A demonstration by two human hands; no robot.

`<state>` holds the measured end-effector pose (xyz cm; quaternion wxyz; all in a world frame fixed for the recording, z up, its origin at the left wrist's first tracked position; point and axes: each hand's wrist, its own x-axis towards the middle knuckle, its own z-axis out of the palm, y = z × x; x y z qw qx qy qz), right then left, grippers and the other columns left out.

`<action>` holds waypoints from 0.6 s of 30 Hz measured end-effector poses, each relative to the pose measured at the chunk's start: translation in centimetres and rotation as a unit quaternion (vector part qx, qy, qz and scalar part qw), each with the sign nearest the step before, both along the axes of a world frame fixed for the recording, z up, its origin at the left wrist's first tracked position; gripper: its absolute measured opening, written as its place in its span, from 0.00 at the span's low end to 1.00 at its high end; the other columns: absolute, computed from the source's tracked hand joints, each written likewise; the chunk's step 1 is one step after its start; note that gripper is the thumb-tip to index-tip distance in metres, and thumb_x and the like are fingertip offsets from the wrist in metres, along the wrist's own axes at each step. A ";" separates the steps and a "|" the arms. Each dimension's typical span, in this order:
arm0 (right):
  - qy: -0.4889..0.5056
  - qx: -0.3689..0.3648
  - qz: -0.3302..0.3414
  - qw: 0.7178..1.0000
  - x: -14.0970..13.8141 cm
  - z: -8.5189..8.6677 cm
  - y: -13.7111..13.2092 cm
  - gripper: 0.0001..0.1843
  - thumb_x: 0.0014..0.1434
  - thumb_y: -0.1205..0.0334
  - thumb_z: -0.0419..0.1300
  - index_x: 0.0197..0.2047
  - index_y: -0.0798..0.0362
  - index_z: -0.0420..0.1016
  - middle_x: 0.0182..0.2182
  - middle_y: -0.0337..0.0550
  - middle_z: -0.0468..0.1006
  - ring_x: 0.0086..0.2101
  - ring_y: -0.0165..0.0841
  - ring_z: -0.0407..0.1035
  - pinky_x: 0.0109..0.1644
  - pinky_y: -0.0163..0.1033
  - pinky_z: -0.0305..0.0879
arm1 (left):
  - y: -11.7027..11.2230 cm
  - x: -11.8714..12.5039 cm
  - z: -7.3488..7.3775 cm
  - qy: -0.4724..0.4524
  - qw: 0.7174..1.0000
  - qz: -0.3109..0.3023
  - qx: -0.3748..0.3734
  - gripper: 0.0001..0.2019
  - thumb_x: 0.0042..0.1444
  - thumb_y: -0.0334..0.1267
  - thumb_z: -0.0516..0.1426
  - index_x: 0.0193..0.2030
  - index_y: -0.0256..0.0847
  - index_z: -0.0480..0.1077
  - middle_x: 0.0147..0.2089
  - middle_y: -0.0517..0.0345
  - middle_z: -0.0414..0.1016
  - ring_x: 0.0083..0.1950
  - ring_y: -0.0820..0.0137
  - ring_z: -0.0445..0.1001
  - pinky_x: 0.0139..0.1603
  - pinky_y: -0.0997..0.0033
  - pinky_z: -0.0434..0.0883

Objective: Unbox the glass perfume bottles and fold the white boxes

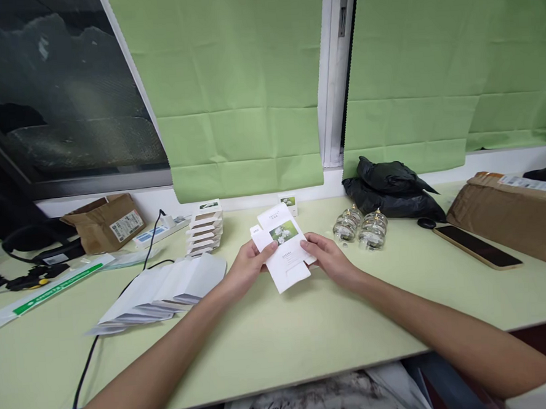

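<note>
Head view: shows one white carton [284,253] with a flower print and extended flaps, held over the middle of the desk [272,346]. Grasps the carton by its left edge in the left grip [249,263], thumb on the face; grasps the right edge in the right grip [330,259], thumb likewise on the face.

Count, left side: one stack of white boxes [204,231], about six layers; one fanned pile of flat white pieces [165,291], exact number not distinguishable; one open brown box [107,224]; one power strip [159,232]; one green-and-white packet [58,288].

Count, right side: two groups of clear ornaments [371,230] with gold-coloured tips, individual pieces not countable; at least two black bags [395,202], one atop another; one mouse [426,223]; one phone [476,245]; one large brown parcel [509,221].

Obstructions: behind the carton, one small white box [290,204], partly hidden by the upper flap. Beside the pile's near right edge, the left forearm [170,346]. Past the pile, partly covered, one black cable [86,367].
</note>
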<state>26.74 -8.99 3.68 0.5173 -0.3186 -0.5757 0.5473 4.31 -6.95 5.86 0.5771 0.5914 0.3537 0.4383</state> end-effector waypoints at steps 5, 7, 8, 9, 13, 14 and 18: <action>-0.011 0.038 -0.062 0.997 0.4 0.2 0.3 0.21 0.60 0.40 0.66 0.42 0.50 0.75 0.32 0.40 0.76 0.29 0.33 0.70 0.31 0.38 0.70 | -0.3 0.1 0.1 0.028 0.998 -0.044 0.043 0.27 0.62 0.57 0.61 0.61 0.42 0.73 0.50 0.45 0.84 0.41 0.58 0.83 0.37 0.63 0.80; -0.004 0.040 -0.056 0.998 0.9 0.6 0.5 0.22 0.60 0.41 0.67 0.47 0.48 0.73 0.32 0.38 0.77 0.28 0.32 0.70 0.30 0.38 0.71 | -0.4 0.0 0.3 0.034 0.995 -0.074 0.066 0.28 0.63 0.56 0.61 0.65 0.43 0.71 0.44 0.47 0.84 0.32 0.63 0.80 0.29 0.68 0.77; -0.013 0.041 -0.041 0.998 1.2 0.9 0.5 0.22 0.60 0.41 0.67 0.49 0.47 0.72 0.32 0.37 0.77 0.27 0.32 0.70 0.30 0.37 0.72 | -0.3 -0.1 0.4 0.038 0.993 -0.082 0.073 0.28 0.64 0.55 0.61 0.65 0.42 0.71 0.40 0.49 0.84 0.29 0.65 0.78 0.26 0.69 0.76; -0.028 0.043 -0.022 0.998 1.5 1.2 0.6 0.23 0.60 0.42 0.67 0.51 0.47 0.71 0.31 0.37 0.77 0.27 0.31 0.69 0.29 0.36 0.71 | -0.3 -0.3 0.5 0.042 0.992 -0.085 0.078 0.27 0.64 0.54 0.61 0.65 0.42 0.71 0.36 0.51 0.83 0.26 0.67 0.77 0.25 0.71 0.74; -0.080 0.065 0.016 0.995 2.4 1.7 0.8 0.22 0.62 0.42 0.65 0.50 0.49 0.72 0.27 0.35 0.75 0.24 0.29 0.67 0.25 0.33 0.68 | -0.2 -0.8 1.2 0.058 0.990 -0.098 0.079 0.25 0.66 0.53 0.60 0.64 0.40 0.72 0.29 0.54 0.79 0.24 0.69 0.74 0.25 0.71 0.73; -0.079 0.068 0.017 0.994 2.5 1.7 0.8 0.22 0.63 0.42 0.65 0.50 0.49 0.72 0.27 0.35 0.75 0.23 0.29 0.67 0.24 0.33 0.67 | -0.3 -0.8 1.4 0.058 0.989 -0.105 0.082 0.26 0.66 0.52 0.60 0.65 0.40 0.71 0.30 0.54 0.79 0.25 0.69 0.74 0.26 0.71 0.73; -0.078 0.069 0.019 0.994 2.5 1.5 0.9 0.22 0.64 0.41 0.63 0.51 0.49 0.70 0.25 0.34 0.74 0.20 0.28 0.66 0.21 0.33 0.65 | -0.6 -0.9 2.2 0.065 0.985 -0.123 0.105 0.28 0.65 0.49 0.62 0.67 0.38 0.67 0.32 0.54 0.79 0.28 0.71 0.72 0.29 0.71 0.72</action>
